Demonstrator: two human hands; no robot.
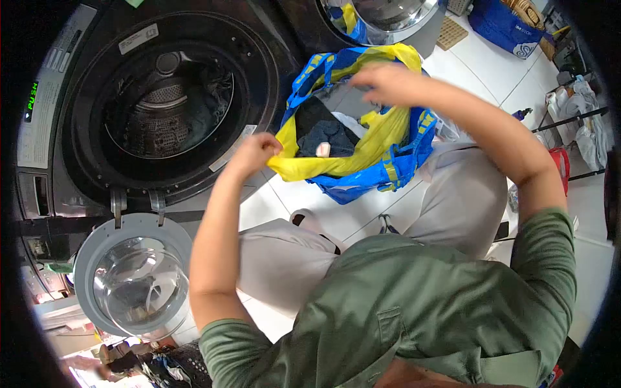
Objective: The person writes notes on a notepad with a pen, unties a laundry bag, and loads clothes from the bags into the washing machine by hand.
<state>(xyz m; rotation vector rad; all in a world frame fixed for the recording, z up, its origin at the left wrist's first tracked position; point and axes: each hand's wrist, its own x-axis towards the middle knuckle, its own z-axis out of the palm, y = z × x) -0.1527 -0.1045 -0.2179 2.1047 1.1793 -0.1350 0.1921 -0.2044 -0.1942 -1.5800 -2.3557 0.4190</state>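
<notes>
A blue and yellow bag [352, 187] stands open on the floor between the person's knees and the washing machines. Dark and grey clothes [323, 132] lie in it, with a small white and red item [323, 150] on top. My left hand [260, 152] pinches the bag's yellow rim at its left corner. Over the far right part of the opening is my right hand [387, 83], slightly blurred, its fingers apart and nothing visible in them. To the left, the front-loading washing machine [259, 64] has dark laundry [217, 107] inside its drum.
The machine's round door [86, 278] hangs open at the lower left. A second machine's door [394, 16] is at the top. Another blue bag [498, 29] sits at the upper right, near a rack [576, 118] with plastic bags. White tiles [466, 71] cover the floor.
</notes>
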